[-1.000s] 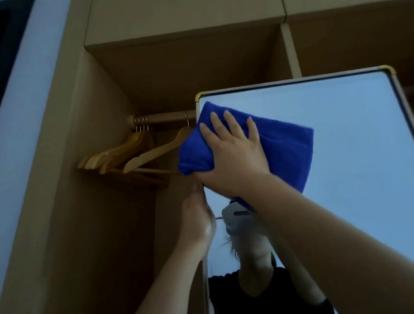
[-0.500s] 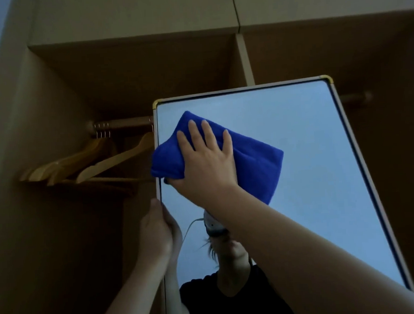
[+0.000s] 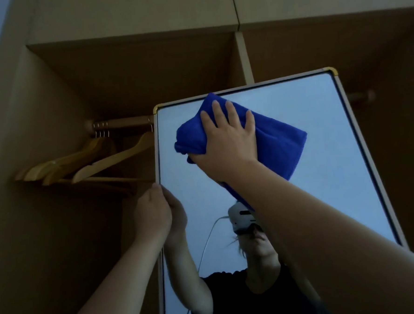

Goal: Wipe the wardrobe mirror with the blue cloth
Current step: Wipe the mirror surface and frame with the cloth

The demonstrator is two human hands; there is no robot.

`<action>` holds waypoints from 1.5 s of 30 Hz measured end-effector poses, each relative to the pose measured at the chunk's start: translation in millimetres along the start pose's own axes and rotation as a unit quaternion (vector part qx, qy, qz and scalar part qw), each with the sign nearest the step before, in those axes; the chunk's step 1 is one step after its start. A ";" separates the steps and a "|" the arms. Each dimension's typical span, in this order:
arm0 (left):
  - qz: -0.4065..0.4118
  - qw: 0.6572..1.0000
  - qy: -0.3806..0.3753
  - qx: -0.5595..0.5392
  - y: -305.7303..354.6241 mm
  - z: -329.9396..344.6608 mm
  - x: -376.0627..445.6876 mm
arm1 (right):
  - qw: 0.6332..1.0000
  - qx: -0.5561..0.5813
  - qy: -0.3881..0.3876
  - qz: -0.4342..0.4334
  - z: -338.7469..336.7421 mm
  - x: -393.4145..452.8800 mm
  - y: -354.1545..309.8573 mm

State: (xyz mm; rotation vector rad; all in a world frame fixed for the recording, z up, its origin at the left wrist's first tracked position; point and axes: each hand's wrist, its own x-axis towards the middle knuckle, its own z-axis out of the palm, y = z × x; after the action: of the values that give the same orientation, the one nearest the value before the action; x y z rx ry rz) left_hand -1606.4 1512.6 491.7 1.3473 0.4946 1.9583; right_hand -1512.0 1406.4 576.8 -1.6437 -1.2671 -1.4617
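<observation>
The framed wardrobe mirror [image 3: 327, 164] stands tall in front of the open wardrobe, its top edge gold-cornered. A folded blue cloth [image 3: 280, 145] lies flat against the upper part of the glass, just below the top frame. My right hand [image 3: 227, 141] presses on the cloth with fingers spread, the thumb hooked under its left fold. My left hand [image 3: 152, 214] grips the mirror's left frame edge about halfway down the visible part. The glass reflects my arms and a person in a dark shirt.
Behind the mirror's left side a wooden rail [image 3: 121, 123] carries several wooden hangers [image 3: 90, 161]. The wardrobe's side wall [image 3: 35, 216] rises at the left, and a vertical divider [image 3: 243, 55] and top shelf sit above the mirror.
My right hand has slid the cloth from the mirror's top left corner toward the upper middle of the glass. My left hand has stayed on the left frame edge.
</observation>
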 end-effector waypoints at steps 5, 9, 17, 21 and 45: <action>0.064 0.998 -0.012 0.024 -4.8 2.2 8.6 | 0.999 -0.014 0.022 0.042 -14.0 6.1 46.6; 0.097 0.993 -0.012 0.062 -4.7 -1.9 2.3 | 0.995 -0.028 0.039 0.087 -30.4 1.4 88.3; 0.106 0.994 0.002 0.025 -2.4 -2.3 2.9 | 0.977 -0.026 0.066 0.202 -34.4 -17.6 137.9; 0.085 0.995 -0.012 -0.041 -7.9 -0.4 5.9 | 0.964 -0.014 0.072 0.255 -30.8 -30.1 134.9; -0.144 0.937 -0.164 -0.273 -8.9 -56.7 -53.3 | 0.996 0.069 -0.049 0.018 17.3 -101.2 -76.1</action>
State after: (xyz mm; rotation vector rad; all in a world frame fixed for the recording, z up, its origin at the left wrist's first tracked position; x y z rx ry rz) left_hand -1644.2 1484.2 429.3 1.1282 -0.0224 1.4425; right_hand -1568.8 1423.3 463.7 -1.6540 -1.3524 -1.2565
